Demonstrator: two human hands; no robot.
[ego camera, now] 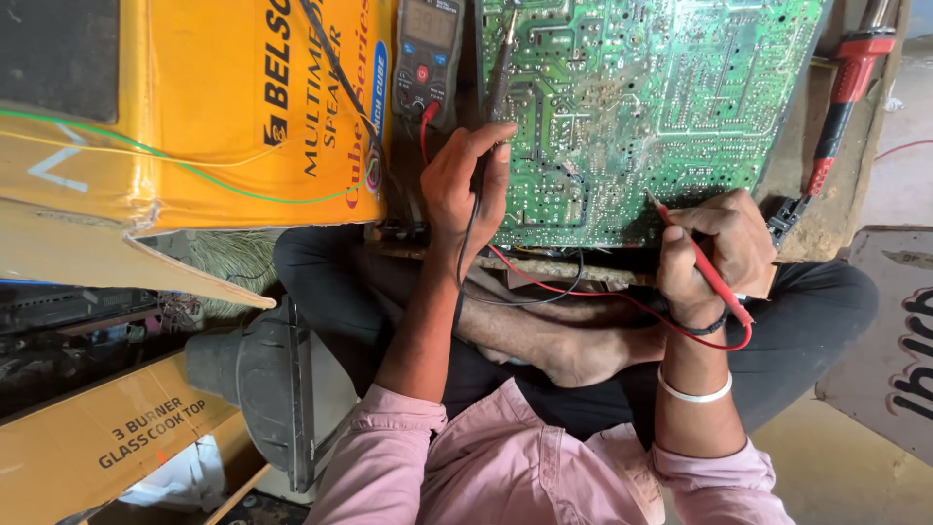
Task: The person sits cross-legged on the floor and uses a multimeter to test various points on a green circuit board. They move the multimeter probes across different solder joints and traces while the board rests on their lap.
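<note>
Boxes and clutter fill the floor of a small work spot, where a person sits cross-legged in a pink shirt. On the left, a big yellow cardboard box (194, 107) is seen, with a brown box (107, 442) lower down. A green circuit board (641, 107) is propped up in front of the legs, its solder side facing the camera. A grey meter (428, 58) is set between the yellow box and the board.

A red probe (702, 264) is held in the right hand (714, 255) like a pen. Its long axis is slanted, with the tip pointing up and to the left, touching the lower edge of the board. A red wire (593, 292) is looped from it across the lap. The right wrist is bent, and the fingers are closed tight around the probe.

A black probe (499, 83) is held in the left hand (465, 185). It stands nearly straight up, its tip pointing away from the person onto the board's left side. The left fingers are curled around it, and a black wire (468, 243) hangs down from the hand. The two hands are kept well apart.

A red-handled tool (844, 97) is laid to the right of the board.
</note>
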